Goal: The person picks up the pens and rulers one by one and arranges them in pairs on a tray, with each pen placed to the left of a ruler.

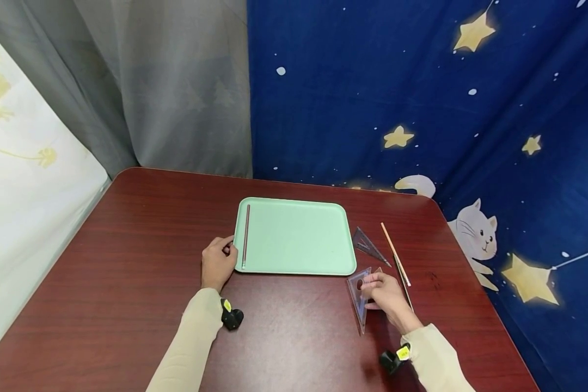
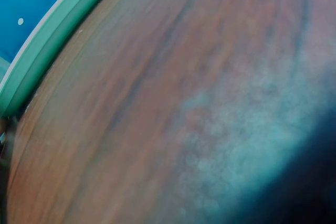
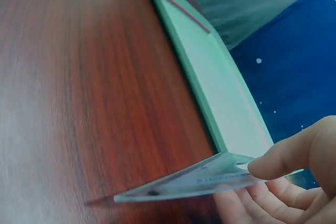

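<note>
A pale green tray (image 1: 299,239) lies on the table, with a reddish pencil (image 1: 246,234) along its left side. At the tray's left edge, my left hand (image 1: 219,262) grips the rim between thumb and curled forefinger. My right hand (image 1: 386,294) pinches a clear triangular set square (image 1: 357,299) just off the tray's near right corner. In the right wrist view the set square (image 3: 197,179) is tilted up, thumb on one face and fingers behind. The left wrist view catches only the tray's rim (image 2: 58,38); the left fingers are mostly hidden there.
Right of the tray lies another set square (image 1: 367,247). Beyond it are a light wooden stick (image 1: 395,253) and a thin dark stick (image 1: 404,284), partly behind my right hand. Curtains hang behind the brown table (image 1: 127,261).
</note>
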Demonstrator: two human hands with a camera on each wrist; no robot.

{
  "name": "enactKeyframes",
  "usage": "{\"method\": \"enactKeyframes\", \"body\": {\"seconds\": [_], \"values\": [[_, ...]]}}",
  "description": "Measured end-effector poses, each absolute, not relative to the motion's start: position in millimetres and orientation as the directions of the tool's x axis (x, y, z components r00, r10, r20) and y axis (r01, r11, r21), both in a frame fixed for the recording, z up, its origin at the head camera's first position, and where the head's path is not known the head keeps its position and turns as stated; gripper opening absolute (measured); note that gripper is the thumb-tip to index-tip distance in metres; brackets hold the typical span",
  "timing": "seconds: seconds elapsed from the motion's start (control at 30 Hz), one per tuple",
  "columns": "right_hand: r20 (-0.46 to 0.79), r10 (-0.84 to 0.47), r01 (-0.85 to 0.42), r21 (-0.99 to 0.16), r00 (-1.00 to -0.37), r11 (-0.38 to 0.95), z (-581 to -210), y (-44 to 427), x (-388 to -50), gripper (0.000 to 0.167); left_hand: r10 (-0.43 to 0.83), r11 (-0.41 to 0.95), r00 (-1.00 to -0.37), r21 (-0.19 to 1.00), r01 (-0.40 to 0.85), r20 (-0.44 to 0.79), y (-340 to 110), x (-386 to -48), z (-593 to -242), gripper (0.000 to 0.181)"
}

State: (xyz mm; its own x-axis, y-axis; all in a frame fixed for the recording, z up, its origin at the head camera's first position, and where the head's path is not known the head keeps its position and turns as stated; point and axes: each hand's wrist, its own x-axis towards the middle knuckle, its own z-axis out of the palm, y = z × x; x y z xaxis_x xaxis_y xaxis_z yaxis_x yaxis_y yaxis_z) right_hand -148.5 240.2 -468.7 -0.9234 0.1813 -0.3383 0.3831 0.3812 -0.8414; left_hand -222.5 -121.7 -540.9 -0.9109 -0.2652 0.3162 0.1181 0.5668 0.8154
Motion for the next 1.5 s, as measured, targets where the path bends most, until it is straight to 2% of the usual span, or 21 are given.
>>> {"method": "enactKeyframes", "body": {"seconds": [0.3, 0.57, 0.8, 1.27, 1.5], "values": [[-0.38, 0.137, 0.404, -0.871, -0.915, 0.28, -467, 233, -148, 0.033, -0.266, 0.575, -0.906, 0.809, 0.126, 0.33, -122, -224, -544, 0.028], [-0.322, -0.004, 0.319, -0.939, -0.947, 0.126, -470, 231, -151, 0.03, -0.264, 0.573, -0.901, 0.807, 0.142, 0.345, -122, -225, -546, 0.027], [-0.382, -0.016, 0.379, -0.92, -0.924, 0.098, -467, 224, -155, 0.038, -0.254, 0.577, -0.905, 0.804, 0.141, 0.34, -121, -225, -547, 0.028], [-0.391, -0.126, 0.401, -0.913, -0.912, -0.07, -478, 200, -157, 0.02, -0.265, 0.58, -0.904, 0.804, 0.13, 0.337, -122, -224, -543, 0.027], [-0.382, -0.162, 0.4, -0.911, -0.91, -0.098, -483, 188, -158, 0.025, -0.259, 0.581, -0.908, 0.804, 0.125, 0.328, -122, -224, -544, 0.029]]}}
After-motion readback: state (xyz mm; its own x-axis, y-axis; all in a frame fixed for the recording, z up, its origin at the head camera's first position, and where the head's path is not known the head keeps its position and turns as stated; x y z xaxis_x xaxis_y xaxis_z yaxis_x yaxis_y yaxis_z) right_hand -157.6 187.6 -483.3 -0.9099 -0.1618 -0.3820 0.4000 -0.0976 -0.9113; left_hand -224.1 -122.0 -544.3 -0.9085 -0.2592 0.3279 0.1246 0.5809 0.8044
